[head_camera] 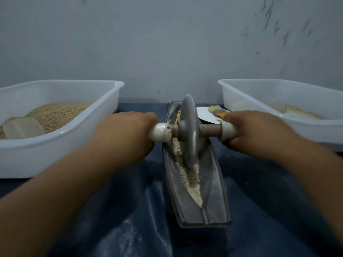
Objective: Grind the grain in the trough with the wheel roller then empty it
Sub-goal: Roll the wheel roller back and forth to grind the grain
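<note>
A grey boat-shaped metal trough (213,197) lies lengthwise in front of me on a dark blue cloth. Pale crushed grain (193,182) lines its central groove. A grey metal wheel roller (188,130) stands upright in the groove at about the trough's middle, with an axle through its hub. My left hand (128,134) grips the white left handle of the axle. My right hand (256,132) grips the white right handle. Both arms reach forward from the bottom corners of the view.
A white plastic tub (78,134) at the left holds whole grain and a clear scoop (23,127). A second white tub (228,93) at the right holds a little ground grain. A brush (216,110) lies on a white plate (206,115) behind the trough. A grey wall stands behind.
</note>
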